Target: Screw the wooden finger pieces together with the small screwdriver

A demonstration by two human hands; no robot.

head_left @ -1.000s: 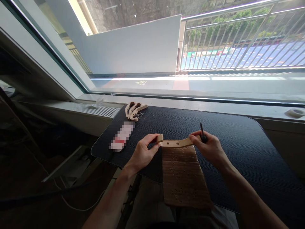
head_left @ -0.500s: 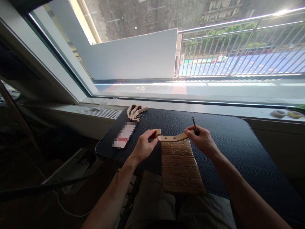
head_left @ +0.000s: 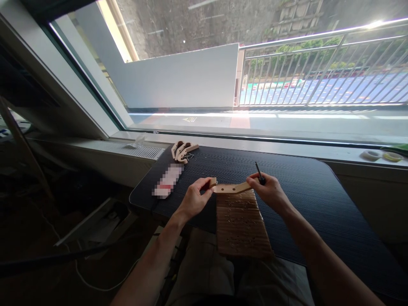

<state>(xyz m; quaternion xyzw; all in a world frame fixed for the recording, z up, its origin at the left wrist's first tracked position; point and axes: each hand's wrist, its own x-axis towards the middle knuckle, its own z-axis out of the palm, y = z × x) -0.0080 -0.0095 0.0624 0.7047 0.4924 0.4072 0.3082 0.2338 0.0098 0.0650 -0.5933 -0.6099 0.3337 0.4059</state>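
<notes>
A pale wooden hook (head_left: 228,189), bent at an angle and with two dark holes in its face, is held level between my hands over the far end of a corrugated cardboard piece (head_left: 242,225). My left hand (head_left: 195,199) is closed on its curled left end. At the other end, the thumb and fingers of my right hand (head_left: 269,189) pinch the wood. That same hand also keeps a small dark screwdriver (head_left: 259,172), its shaft pointing up and away from me. Dents and small holes mark the cardboard.
Several similar wooden hooks (head_left: 182,152) lie at the table's far left, with small screws (head_left: 189,157) beside them. A phone (head_left: 168,180), partly pixelated, rests nearer on the black table (head_left: 302,182). Tape rolls (head_left: 372,155) sit on the right windowsill. A large window stands behind.
The view has tilted up slightly, so everything sits a little lower. Both hands keep their hold on the wooden hook, with hardly any other movement.
</notes>
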